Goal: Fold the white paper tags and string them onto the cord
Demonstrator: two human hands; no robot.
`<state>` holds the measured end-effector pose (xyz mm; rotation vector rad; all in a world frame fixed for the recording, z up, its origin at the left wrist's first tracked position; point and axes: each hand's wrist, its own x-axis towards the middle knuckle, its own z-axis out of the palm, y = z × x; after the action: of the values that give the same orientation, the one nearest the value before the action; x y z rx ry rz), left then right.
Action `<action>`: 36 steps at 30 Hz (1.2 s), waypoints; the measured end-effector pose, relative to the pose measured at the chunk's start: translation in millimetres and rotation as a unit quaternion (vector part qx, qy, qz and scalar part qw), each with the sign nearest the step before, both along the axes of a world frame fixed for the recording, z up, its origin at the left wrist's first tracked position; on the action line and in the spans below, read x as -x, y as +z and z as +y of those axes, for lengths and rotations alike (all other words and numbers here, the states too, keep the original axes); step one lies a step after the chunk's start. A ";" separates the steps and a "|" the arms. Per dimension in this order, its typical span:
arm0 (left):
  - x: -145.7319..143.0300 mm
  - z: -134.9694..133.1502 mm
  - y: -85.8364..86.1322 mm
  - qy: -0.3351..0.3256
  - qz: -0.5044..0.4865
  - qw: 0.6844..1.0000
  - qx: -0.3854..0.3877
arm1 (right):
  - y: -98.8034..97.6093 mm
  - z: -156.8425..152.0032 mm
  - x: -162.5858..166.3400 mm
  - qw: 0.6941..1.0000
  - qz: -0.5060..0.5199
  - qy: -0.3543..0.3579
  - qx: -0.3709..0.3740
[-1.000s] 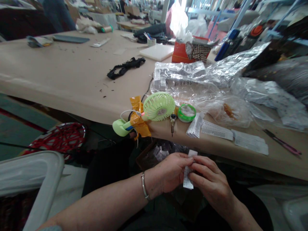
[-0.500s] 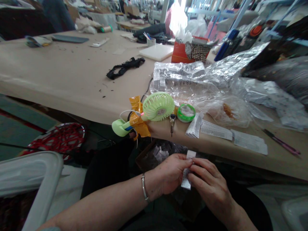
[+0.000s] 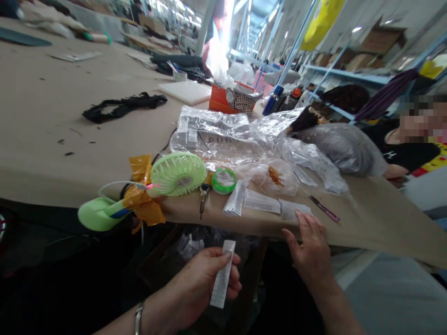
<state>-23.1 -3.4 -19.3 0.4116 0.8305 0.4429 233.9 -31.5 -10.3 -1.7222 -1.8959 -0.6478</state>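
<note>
My left hand (image 3: pixel 200 281) pinches a printed paper strip (image 3: pixel 220 289) between thumb and fingers at the lower centre of the frame. My right hand (image 3: pixel 312 253), thumb spread wide, has fingertips on flat paper slips (image 3: pixel 287 210) right of centre; a green fan (image 3: pixel 178 174) sits left of centre.

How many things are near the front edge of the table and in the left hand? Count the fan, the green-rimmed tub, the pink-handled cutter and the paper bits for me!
Green fan: 1
Green-rimmed tub: 1
Pink-handled cutter: 1
Paper piles on the table: 3
Paper strip in the left hand: 1
Total: 7
</note>
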 end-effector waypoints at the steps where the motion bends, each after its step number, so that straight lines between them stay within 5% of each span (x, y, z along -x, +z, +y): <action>1: -0.4 -1.4 -0.3 -0.001 0.000 1.000 0.002 | -2.3 0.9 -8.0 0.999 -0.029 -0.019 0.012; 8: -1.6 -4.6 1.8 -0.012 0.012 1.000 0.000 | -17.8 -3.1 -19.3 0.995 -0.088 -0.027 0.035; 18: 2.2 -3.8 0.5 -0.022 0.010 1.000 0.003 | -9.3 1.4 -31.6 0.996 0.055 0.040 -0.062; 23: 1.9 -0.5 14.4 -0.062 -0.008 0.998 0.011 | 6.3 -9.3 22.5 0.969 0.182 0.132 -0.104; 29: -0.2 1.5 14.7 -0.008 -0.062 0.998 0.013 | -7.2 -18.5 105.4 0.929 0.172 0.326 0.023; 36: 5.8 3.0 7.9 0.054 -0.082 0.994 0.044 | -25.5 -17.1 110.1 0.926 0.131 0.349 0.063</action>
<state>-28.9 -0.4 -11.4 0.2469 0.7119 0.5309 123.7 -48.5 -35.8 -1.0016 -2.1800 -0.0175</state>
